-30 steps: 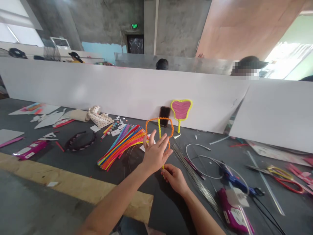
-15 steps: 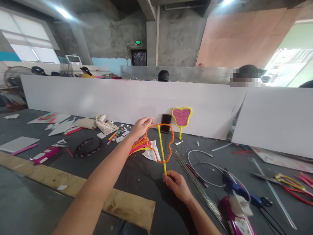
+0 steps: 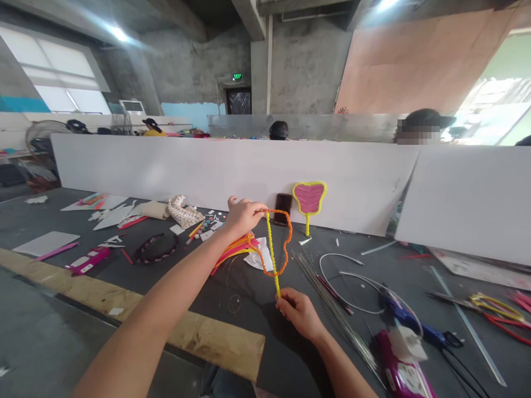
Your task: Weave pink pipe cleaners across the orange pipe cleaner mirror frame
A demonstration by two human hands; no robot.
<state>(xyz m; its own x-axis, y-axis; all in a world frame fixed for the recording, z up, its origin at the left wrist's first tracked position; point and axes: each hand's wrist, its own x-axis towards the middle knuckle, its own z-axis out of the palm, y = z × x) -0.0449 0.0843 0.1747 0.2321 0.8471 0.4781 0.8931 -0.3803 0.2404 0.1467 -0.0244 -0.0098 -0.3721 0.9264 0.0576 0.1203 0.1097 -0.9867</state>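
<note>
A wavy orange pipe cleaner loop (image 3: 289, 237) stands upright over the table, with a twisted yellow pipe cleaner stem (image 3: 271, 249) running down its middle and out below. My left hand (image 3: 246, 214) pinches the loop's top edge beside the stem's upper end, covering the loop's upper left part. Low on the stem, the fingers of my right hand (image 3: 302, 314) are closed around its end. Behind, a finished-looking paddle shape (image 3: 309, 199) with a yellow rim and pink filling leans against the white panel. Loose pink, orange and yellow pipe cleaners (image 3: 232, 251) lie beneath my left wrist.
A phone (image 3: 283, 209) leans on the white panel (image 3: 186, 166). To the right lie thin wires (image 3: 340, 315), a blue glue gun (image 3: 410, 320), a magenta power strip (image 3: 400, 367) and scissors (image 3: 477, 304). A braided headband (image 3: 155, 249) lies left. People sit beyond the panel.
My left hand has moved right along the loop's top and now pinches it near the stem; before, it was at the upper left. My right hand keeps its hold on the stem.
</note>
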